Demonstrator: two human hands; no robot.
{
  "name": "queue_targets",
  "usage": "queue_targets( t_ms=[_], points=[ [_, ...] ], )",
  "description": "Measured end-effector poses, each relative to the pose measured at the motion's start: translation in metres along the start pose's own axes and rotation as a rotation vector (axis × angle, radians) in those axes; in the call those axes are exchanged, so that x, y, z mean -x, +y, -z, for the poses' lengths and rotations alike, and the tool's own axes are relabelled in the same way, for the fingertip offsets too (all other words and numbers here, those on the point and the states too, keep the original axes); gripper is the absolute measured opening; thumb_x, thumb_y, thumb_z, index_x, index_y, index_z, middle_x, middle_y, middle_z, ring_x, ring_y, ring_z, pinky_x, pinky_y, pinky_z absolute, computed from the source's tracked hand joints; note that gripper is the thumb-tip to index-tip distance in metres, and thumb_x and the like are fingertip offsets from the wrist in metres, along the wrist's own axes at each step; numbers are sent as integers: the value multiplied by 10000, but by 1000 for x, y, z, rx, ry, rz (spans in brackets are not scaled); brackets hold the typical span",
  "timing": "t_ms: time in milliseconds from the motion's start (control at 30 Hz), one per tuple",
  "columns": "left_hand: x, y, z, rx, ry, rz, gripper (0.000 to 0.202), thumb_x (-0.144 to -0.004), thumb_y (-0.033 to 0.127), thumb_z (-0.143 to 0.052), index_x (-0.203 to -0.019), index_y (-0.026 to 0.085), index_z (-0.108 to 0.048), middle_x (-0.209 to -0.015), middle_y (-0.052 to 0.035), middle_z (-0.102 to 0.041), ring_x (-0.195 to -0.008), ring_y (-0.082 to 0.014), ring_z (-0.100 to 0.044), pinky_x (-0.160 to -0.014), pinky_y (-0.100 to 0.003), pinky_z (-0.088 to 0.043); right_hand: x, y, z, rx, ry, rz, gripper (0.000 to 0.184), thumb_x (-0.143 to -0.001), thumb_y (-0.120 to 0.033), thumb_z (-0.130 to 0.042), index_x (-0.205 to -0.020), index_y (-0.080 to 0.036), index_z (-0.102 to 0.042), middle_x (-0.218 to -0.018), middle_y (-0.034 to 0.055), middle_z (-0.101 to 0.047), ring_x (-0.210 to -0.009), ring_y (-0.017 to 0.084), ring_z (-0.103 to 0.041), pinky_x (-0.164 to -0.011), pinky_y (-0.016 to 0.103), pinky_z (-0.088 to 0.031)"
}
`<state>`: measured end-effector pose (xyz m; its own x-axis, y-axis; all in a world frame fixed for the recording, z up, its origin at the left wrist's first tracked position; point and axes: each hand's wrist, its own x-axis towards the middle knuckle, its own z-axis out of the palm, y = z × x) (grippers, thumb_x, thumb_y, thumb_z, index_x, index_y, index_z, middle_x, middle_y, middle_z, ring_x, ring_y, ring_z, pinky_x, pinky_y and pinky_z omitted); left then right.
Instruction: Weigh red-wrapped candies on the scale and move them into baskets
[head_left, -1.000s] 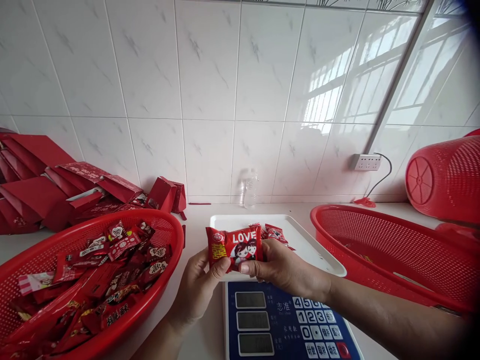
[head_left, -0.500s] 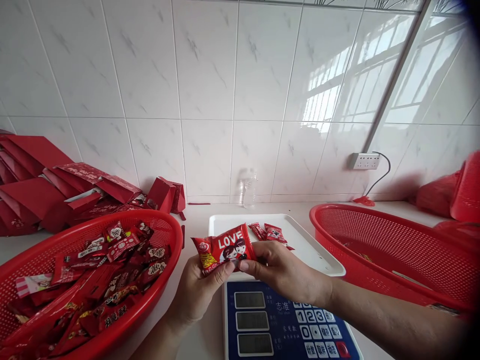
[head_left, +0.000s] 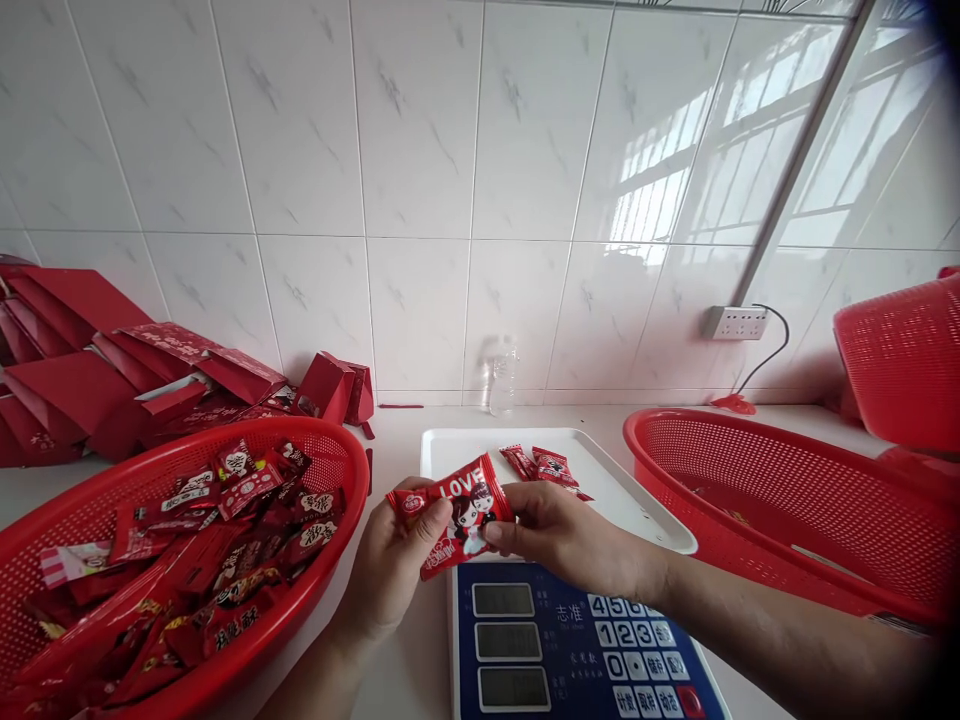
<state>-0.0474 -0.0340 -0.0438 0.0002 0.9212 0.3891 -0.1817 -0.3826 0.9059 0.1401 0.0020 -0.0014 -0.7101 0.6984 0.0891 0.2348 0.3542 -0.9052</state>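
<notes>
A red sweet packet (head_left: 454,510) printed "LOVE" with a cartoon couple is pinched between both hands above the scale. My left hand (head_left: 394,575) grips its left end with thumb and fingers closed. My right hand (head_left: 559,535) pinches its right side. The packet is tilted, left end low. Below it sits a blue electronic scale (head_left: 570,650) with a white tray (head_left: 600,470) that carries a few small red sweets (head_left: 544,465).
A red mesh basket (head_left: 330,455) full of red wrapped sweets stands at the left. Another red basket (head_left: 787,490) lies at the right, with one more red basket (head_left: 904,360) raised behind it. Folded red boxes (head_left: 112,370) are piled far left. A clear bottle (head_left: 501,375) and socket (head_left: 735,322) are by the tiled wall.
The packet has tilted and dropped slightly between my hands. The red basket at the far right has shifted and turned.
</notes>
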Motion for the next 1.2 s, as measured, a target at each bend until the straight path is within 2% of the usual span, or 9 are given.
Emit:
queue_targets(
  t_ms=[133, 200, 300, 367, 433, 533, 833, 967, 1200],
  points=[
    [1, -4, 2, -77, 45, 28, 362, -861, 477, -628, -708, 159, -547, -649, 18, -538, -611, -114, -501, -625, -222, -464, 3, -2, 0, 74, 20, -9, 410, -820, -539, -656, -910, -140, -627, -808, 29, -567, -711, 138, -475, -627, 269, -386],
    [2, -5, 2, -107, 7, 42, 366, -853, 487, -635, -725, 153, -559, -671, 10, -553, -634, -116, -504, -616, -212, -450, 1, -1, 0, -20, 14, 23, 448, -796, -548, -685, -968, -140, -622, -859, 42, -594, -771, 158, -517, -685, 283, -422],
    [4, -6, 0, -95, -71, 42, 356, -839, 495, -650, -783, 149, -590, -692, 7, -565, -626, -110, -504, -582, -200, -438, -3, 0, -3, -141, 26, -4, 451, -731, -543, -754, -891, -150, -602, -769, 14, -580, -725, 150, -521, -658, 275, -427],
    [5, -6, -1, -66, -102, 17, 344, -827, 494, -667, -874, 158, -611, -762, -5, -604, -678, -127, -548, -626, -215, -469, -5, -2, -5, -178, 66, -26, 445, -701, -540, -777, -803, -160, -569, -694, -12, -541, -643, 122, -478, -598, 256, -397],
    [5, -5, -2, -58, -124, -3, 350, -823, 466, -685, -999, 169, -626, -911, -40, -659, -838, -176, -610, -766, -262, -504, -5, -3, -7, -198, 104, -18, 451, -689, -537, -784, -765, -165, -540, -679, -16, -529, -612, 109, -452, -568, 249, -376],
    [4, -2, -2, -57, -166, 20, 347, -858, 409, -665, -1100, 162, -639, -1081, -86, -679, -1051, -241, -608, -947, -342, -470, -4, -4, -8, -189, 143, 8, 445, -700, -525, -778, -778, -162, -534, -700, -5, -542, -626, 114, -462, -570, 251, -377],
    [3, 4, -6, 32, -190, 1, 329, -881, 362, -647, -1131, 149, -656, -1092, -97, -702, -1035, -254, -637, -920, -354, -497, -4, -5, -4, -155, 75, 60, 447, -740, -521, -757, -901, -143, -582, -795, 21, -593, -709, 136, -511, -643, 268, -406],
    [5, 5, -7, -30, -210, 36, 321, -869, 351, -660, -1116, 146, -667, -1078, -96, -701, -1020, -257, -631, -925, -360, -488, -3, -5, -5, -51, 120, 47, 438, -769, -555, -718, -790, -159, -533, -644, -26, -508, -586, 106, -434, -530, 245, -338],
    [4, 12, -2, -19, -275, 44, 438, -846, 397, -679, -1216, 169, -628, -1177, -93, -663, -1124, -289, -587, -999, -391, -443, -4, -6, -12, -57, 164, 71, 458, -784, -596, -681, -751, -176, -502, -675, -12, -506, -613, 119, -445, -539, 259, -357]
  ],
)
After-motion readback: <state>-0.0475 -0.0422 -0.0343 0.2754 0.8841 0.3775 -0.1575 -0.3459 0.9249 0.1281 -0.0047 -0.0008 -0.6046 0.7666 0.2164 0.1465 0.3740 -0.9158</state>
